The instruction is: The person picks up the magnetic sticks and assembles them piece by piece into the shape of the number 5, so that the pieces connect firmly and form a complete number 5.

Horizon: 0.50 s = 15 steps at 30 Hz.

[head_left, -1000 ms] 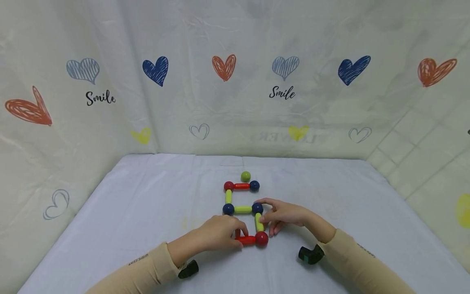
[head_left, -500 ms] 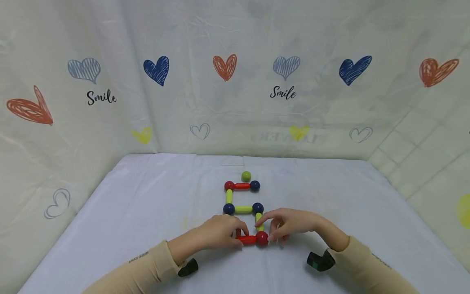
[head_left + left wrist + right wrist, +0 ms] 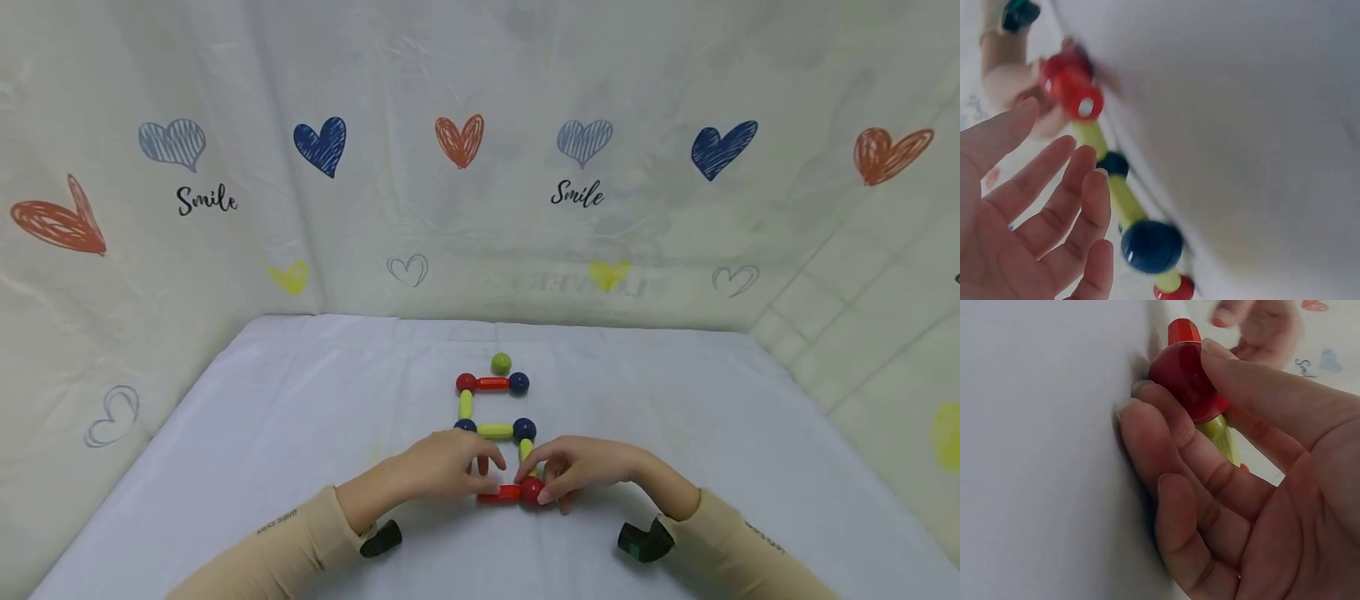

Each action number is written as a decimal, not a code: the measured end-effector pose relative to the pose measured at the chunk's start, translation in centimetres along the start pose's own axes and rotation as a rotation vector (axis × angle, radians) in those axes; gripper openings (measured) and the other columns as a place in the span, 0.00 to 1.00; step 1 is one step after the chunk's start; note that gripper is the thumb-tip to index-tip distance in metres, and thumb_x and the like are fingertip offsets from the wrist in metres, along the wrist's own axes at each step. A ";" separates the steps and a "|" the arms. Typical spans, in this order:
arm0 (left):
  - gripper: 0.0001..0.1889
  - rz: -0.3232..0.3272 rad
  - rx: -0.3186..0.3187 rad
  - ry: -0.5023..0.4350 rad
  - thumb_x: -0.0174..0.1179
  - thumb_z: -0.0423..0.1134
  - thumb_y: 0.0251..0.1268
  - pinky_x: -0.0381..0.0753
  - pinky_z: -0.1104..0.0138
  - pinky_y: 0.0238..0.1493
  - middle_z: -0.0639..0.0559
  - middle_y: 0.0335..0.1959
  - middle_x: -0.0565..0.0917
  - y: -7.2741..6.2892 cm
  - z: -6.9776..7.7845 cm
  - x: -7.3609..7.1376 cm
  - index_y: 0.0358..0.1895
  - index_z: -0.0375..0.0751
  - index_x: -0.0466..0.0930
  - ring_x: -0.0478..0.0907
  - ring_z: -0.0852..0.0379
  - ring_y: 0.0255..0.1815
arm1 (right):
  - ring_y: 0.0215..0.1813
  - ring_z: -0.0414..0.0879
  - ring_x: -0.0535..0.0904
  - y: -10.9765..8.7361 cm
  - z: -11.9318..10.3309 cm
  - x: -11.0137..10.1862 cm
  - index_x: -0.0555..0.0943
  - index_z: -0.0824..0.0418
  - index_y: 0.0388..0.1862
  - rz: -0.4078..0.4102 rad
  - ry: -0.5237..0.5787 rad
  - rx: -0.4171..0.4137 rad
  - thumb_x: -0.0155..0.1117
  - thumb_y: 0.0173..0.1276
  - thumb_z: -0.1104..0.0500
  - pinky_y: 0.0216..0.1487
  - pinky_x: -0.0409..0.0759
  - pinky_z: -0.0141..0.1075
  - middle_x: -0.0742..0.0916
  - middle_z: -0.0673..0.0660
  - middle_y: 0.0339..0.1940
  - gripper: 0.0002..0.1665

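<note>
Balls joined by short rods lie in an S-like figure on the white cloth. At its near corner my right hand (image 3: 588, 462) holds a red ball (image 3: 530, 493) between thumb and fingers, which the right wrist view shows close up. From that ball a red rod (image 3: 498, 495) points left and a yellow-green rod (image 3: 526, 450) runs back to a dark blue ball (image 3: 524, 429). My left hand (image 3: 450, 465) hovers just over the red rod's free end, fingers loosely bent. In the left wrist view, a gap shows between the left fingers (image 3: 1094, 200) and the rod's bare end (image 3: 1087, 107).
Farther back, another yellow-green rod (image 3: 495, 431) leads to a partly hidden dark blue ball (image 3: 466, 425). A red ball (image 3: 466, 382), red rod (image 3: 492, 383) and dark blue ball (image 3: 518, 383) form the far end. A loose green ball (image 3: 501, 362) sits behind them.
My left hand has let go of the red rod and lifted slightly up and left. My right hand has come from the dark blue ball down to the near red ball and grips it.
</note>
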State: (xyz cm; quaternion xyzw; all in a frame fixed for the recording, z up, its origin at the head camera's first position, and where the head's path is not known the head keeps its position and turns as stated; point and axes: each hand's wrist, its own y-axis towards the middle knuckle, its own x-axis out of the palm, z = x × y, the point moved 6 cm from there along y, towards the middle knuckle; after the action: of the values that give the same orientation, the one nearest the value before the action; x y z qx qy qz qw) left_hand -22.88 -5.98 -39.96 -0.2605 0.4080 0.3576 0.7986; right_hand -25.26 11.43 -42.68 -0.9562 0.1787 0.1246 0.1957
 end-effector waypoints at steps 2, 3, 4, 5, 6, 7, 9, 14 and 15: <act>0.14 0.055 0.003 -0.005 0.71 0.45 0.67 0.77 0.70 0.33 0.64 0.31 0.80 0.4 -0.4 -1.2 0.53 0.49 0.87 0.76 0.63 0.30 | 0.29 0.47 0.83 0.1 0.1 0.1 0.81 0.62 0.62 0.000 0.002 -0.009 0.65 0.74 0.63 0.38 0.80 0.31 0.85 0.60 0.27 0.18; 0.14 0.087 0.004 -0.015 0.70 0.45 0.67 0.77 0.70 0.34 0.63 0.32 0.81 0.6 -0.7 -1.9 0.53 0.48 0.87 0.76 0.62 0.31 | 0.29 0.47 0.83 0.2 0.1 0.1 0.81 0.62 0.62 -0.001 0.001 -0.012 0.65 0.75 0.63 0.38 0.80 0.31 0.85 0.60 0.27 0.18; 0.14 0.118 0.005 -0.027 0.70 0.44 0.68 0.78 0.69 0.34 0.62 0.33 0.81 0.9 -1.1 -2.6 0.53 0.47 0.87 0.76 0.62 0.31 | 0.29 0.47 0.83 0.2 0.1 0.1 0.81 0.62 0.62 -0.003 0.001 -0.014 0.65 0.74 0.63 0.38 0.80 0.31 0.85 0.60 0.28 0.19; 0.14 0.150 0.006 -0.040 0.70 0.44 0.68 0.78 0.68 0.34 0.61 0.34 0.82 1.3 -1.4 -3.3 0.53 0.45 0.87 0.76 0.61 0.33 | 0.29 0.47 0.83 0.2 0.2 0.1 0.81 0.62 0.62 -0.004 0.002 -0.013 0.65 0.74 0.63 0.38 0.80 0.30 0.85 0.60 0.28 0.19; 0.14 0.182 0.008 -0.057 0.69 0.43 0.69 0.79 0.67 0.36 0.60 0.36 0.82 1.7 -1.8 -3.9 0.53 0.44 0.87 0.77 0.60 0.35 | 0.29 0.47 0.83 0.2 0.2 0.0 0.81 0.62 0.62 -0.006 0.005 -0.011 0.65 0.74 0.64 0.38 0.79 0.30 0.85 0.59 0.28 0.19; 0.13 0.211 0.015 -0.076 0.69 0.42 0.69 0.80 0.66 0.38 0.59 0.37 0.83 2.2 -2.3 -4.4 0.54 0.44 0.86 0.77 0.59 0.36 | 0.29 0.46 0.83 0.2 0.2 0.0 0.81 0.62 0.62 -0.009 0.005 -0.011 0.65 0.74 0.64 0.38 0.79 0.30 0.85 0.58 0.28 0.19; 0.13 0.258 0.010 -0.116 0.67 0.41 0.71 0.81 0.65 0.42 0.56 0.42 0.84 3.3 -3.2 -5.4 0.55 0.42 0.86 0.78 0.57 0.40 | 0.28 0.45 0.83 0.2 0.3 -0.1 0.81 0.61 0.62 -0.014 0.007 -0.007 0.66 0.74 0.64 0.38 0.79 0.30 0.85 0.56 0.28 0.19; 0.14 0.305 -0.031 -0.170 0.63 0.39 0.74 0.81 0.65 0.46 0.52 0.54 0.84 6.2 -5.8 -6.9 0.59 0.43 0.84 0.78 0.53 0.51 | 0.29 0.45 0.83 0.2 0.3 -0.1 0.81 0.61 0.62 -0.018 0.020 0.003 0.66 0.74 0.64 0.38 0.78 0.30 0.84 0.54 0.28 0.19; 0.15 0.299 -0.043 -0.178 0.62 0.39 0.75 0.81 0.65 0.46 0.51 0.55 0.84 6.8 -6.2 -7.1 0.60 0.44 0.83 0.78 0.52 0.53 | 0.29 0.45 0.83 0.1 0.4 -0.2 0.81 0.61 0.62 -0.016 0.023 0.006 0.66 0.74 0.64 0.38 0.78 0.30 0.84 0.54 0.28 0.19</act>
State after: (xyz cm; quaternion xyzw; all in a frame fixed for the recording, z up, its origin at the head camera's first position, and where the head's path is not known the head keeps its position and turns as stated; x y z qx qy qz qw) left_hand -33.99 -8.80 -38.16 -0.1814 0.3621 0.5026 0.7638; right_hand -25.50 11.54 -42.99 -0.9584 0.1734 0.1114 0.1973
